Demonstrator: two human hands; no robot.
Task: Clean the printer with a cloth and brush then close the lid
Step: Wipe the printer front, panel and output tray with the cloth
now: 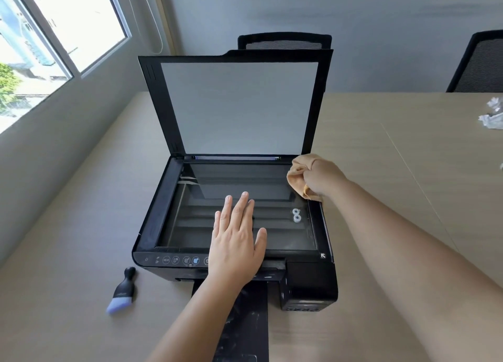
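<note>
The right hand (pixel 322 178) is bunched around an orange-tan cloth (pixel 297 176), soft and crumpled, at the far right corner of the scanner glass (pixel 231 198). From there the whole unwiped pane stretches away to the hand's left and toward the person, its long axis running side to side, so the wipe likely sweeps leftward.

The left hand (pixel 236 242) lies flat with straight fingers on the near middle of the glass, holding nothing and steadying the black plastic printer (pixel 152 225). The glass is smooth and reflective. The lid (pixel 239 105) stands upright beyond both hands, its pale underside matte.

The brush (pixel 122 291), with a black handle and lilac bristles, lies on the desk (pixel 68 239) well left of the left hand, the nearer one to it.
</note>
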